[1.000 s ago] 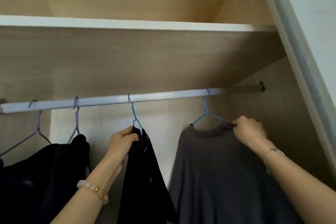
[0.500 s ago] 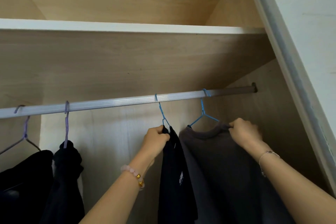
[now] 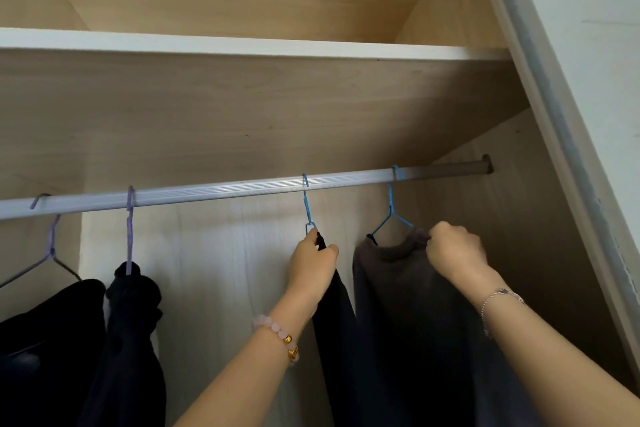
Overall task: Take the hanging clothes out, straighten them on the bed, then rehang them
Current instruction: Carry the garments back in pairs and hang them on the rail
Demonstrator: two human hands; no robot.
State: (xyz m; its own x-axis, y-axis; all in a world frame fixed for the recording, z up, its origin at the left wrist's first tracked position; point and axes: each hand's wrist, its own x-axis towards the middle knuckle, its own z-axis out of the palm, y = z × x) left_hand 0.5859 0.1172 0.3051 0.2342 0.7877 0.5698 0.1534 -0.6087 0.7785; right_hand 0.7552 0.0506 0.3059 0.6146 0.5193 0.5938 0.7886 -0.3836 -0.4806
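Head camera, inside the wardrobe: both hands up at the rail (image 3: 214,192), each gripping a hung garment.
Now the left hand (image 3: 313,270) curls round the top of the dark garment (image 3: 341,340), just under its blue hanger (image 3: 306,204); the right hand (image 3: 453,253) pinches the collar of the grey-brown top (image 3: 408,305) on the second blue hanger (image 3: 390,215). Both hooks sit on the rail, the two garments hanging just beside each other. Further left, black clothes (image 3: 131,322) hang from purple hangers (image 3: 130,229).
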